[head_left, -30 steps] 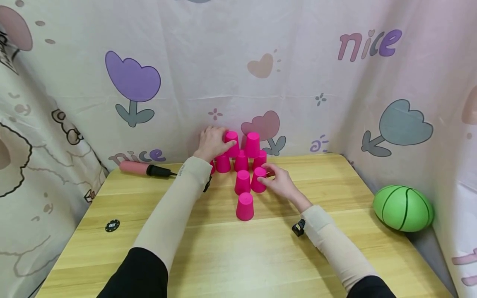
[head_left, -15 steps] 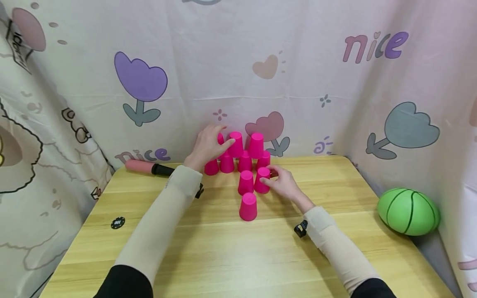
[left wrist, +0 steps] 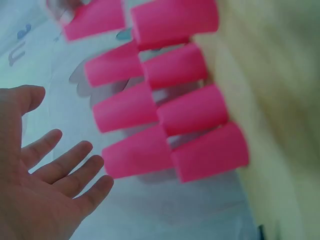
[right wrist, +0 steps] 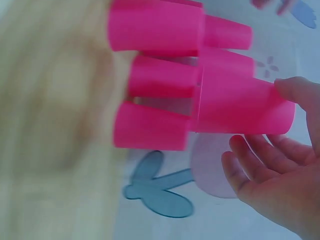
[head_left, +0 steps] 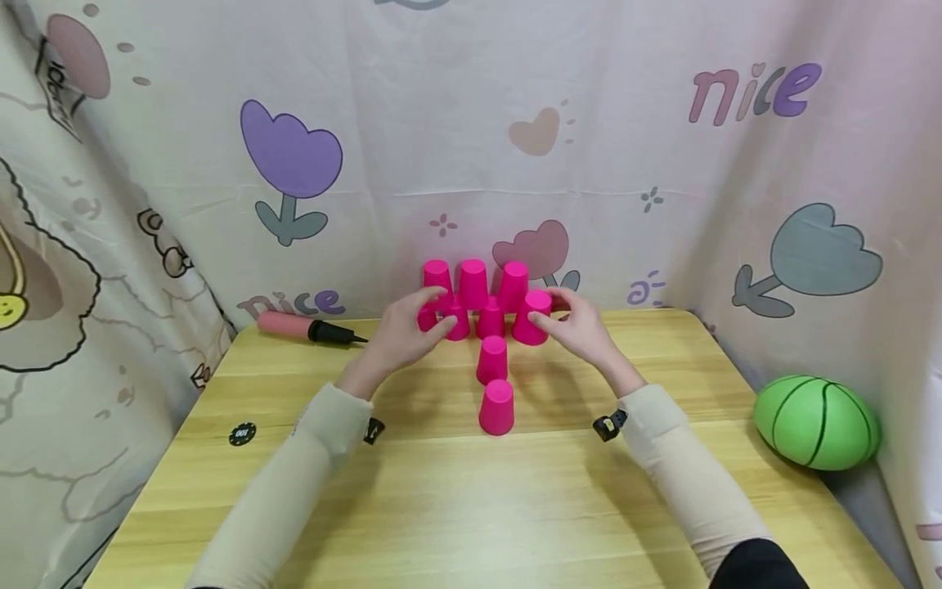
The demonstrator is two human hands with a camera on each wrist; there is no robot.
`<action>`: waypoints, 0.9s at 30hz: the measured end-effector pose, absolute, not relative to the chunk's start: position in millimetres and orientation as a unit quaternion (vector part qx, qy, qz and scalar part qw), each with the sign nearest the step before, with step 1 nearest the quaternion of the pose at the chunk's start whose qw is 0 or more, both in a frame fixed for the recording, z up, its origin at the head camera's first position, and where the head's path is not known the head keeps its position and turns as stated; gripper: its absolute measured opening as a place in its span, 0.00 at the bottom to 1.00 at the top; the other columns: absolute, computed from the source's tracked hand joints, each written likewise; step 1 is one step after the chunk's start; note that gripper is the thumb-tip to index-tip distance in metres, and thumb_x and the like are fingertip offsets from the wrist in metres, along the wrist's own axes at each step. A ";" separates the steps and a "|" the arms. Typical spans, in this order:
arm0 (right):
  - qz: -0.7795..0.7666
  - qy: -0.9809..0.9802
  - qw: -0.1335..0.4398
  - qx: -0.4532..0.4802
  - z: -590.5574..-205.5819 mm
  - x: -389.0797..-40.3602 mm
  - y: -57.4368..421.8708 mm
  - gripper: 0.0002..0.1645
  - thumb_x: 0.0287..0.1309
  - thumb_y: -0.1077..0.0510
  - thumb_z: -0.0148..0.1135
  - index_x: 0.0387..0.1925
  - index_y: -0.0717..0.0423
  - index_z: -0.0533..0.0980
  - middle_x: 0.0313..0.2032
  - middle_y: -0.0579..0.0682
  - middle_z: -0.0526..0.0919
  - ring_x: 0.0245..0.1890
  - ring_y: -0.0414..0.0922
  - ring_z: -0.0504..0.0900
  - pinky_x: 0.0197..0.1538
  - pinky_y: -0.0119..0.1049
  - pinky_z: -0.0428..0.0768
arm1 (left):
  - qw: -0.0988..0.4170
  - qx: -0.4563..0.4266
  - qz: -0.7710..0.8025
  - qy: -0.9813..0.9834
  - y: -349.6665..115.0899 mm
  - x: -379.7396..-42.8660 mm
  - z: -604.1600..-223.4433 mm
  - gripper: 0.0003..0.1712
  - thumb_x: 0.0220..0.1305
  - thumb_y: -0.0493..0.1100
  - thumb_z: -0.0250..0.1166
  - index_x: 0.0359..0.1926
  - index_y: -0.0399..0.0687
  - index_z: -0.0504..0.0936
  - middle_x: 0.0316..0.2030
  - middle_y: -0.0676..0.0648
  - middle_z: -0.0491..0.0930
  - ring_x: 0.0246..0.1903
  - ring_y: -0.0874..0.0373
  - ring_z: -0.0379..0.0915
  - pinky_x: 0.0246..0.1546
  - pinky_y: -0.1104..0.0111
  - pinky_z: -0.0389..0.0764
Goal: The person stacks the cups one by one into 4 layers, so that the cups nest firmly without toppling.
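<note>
Pink plastic cups stand upside down toward the back of the table. Three form an upper row, including the left upper cup (head_left: 437, 276) and the right upper cup (head_left: 513, 286), on a bottom row partly hidden by my hands. My right hand (head_left: 585, 327) grips another pink cup (right wrist: 245, 107) between thumb and fingers, lifted at the right end of the stack. My left hand (head_left: 405, 331), fingers spread and holding nothing (left wrist: 45, 185), is beside the stack's left end. Two more cups stand in front, a nearer cup (head_left: 496, 407) and one behind it (head_left: 492, 360).
A pink and black hand pump (head_left: 309, 329) lies at the back left. A black chip (head_left: 242, 433) marked 100 lies on the left of the wooden table (head_left: 471, 515). At the right edge sits a green ball (head_left: 817, 422). A printed curtain (head_left: 412, 106) hangs close behind the cups.
My right hand has lifted the cup from beside the front ones, carrying it up and back toward the stack. My left hand has drawn away from the upper row, uncovering its left cup.
</note>
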State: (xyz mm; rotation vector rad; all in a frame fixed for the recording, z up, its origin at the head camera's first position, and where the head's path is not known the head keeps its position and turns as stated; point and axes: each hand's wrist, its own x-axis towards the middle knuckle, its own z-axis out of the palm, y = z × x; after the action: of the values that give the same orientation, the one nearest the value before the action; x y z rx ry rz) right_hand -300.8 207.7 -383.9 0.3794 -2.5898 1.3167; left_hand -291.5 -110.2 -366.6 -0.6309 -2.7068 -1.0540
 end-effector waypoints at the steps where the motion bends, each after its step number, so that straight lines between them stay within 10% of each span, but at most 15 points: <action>1: 0.450 -0.877 0.108 0.129 -378.8 -302.2 208.1 0.32 0.64 0.51 0.73 0.65 0.57 0.76 0.53 0.59 0.87 0.53 0.55 0.85 0.53 0.48 0.85 | 0.078 -0.208 -0.358 -0.907 -109.8 -288.2 -371.5 0.35 0.70 0.53 0.71 0.72 0.49 0.74 0.66 0.42 0.79 0.66 0.42 0.75 0.64 0.44 0.81; 27: 0.476 -0.858 0.132 0.139 -303.9 -350.0 175.0 0.33 0.66 0.48 0.71 0.68 0.57 0.75 0.58 0.57 0.83 0.56 0.53 0.82 0.63 0.48 0.82 | -0.046 -0.301 -0.391 -0.869 -77.1 -224.9 -443.5 0.34 0.67 0.50 0.72 0.70 0.46 0.76 0.64 0.42 0.82 0.64 0.39 0.78 0.64 0.42 0.79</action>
State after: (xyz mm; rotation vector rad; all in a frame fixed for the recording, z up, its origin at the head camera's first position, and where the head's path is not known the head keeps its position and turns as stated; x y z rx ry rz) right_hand -350.0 175.0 -303.9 0.4023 -2.4919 1.3815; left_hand -224.9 -77.1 -443.5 -0.9758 -2.8119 -1.2652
